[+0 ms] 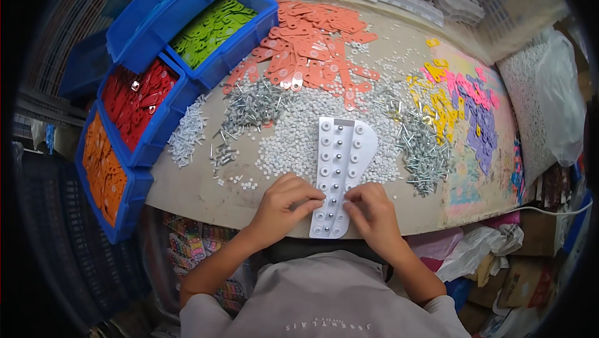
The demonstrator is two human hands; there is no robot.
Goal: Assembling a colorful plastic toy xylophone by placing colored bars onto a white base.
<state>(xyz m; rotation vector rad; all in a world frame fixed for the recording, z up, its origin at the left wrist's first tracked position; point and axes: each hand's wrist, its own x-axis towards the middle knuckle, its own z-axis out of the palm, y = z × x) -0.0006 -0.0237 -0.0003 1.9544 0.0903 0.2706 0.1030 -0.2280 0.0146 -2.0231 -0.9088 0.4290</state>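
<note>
A white plastic jig (369, 141) stands at the table's near edge, its long side running away from me. Small white round pieces (324, 156) sit in rows along both sides of it, and silvery metal heads (337, 156) line its middle channel. My left hand (284, 206) is at the jig's left edge, thumb and forefinger pinched together at a side row. Opposite it, my right hand (373, 212) pinches at the right-hand row. Whatever either pinch holds is too small to make out. Loose white rings (290, 151) spread beyond the jig.
Blue bins (145, 179) at left hold orange, red and green flat tags. Coral tags (318, 45) are heaped at the back. Metal screws (427, 157) lie right of the jig, more at left. Yellow tags (443, 113) and purple tags (480, 129) lie farther right.
</note>
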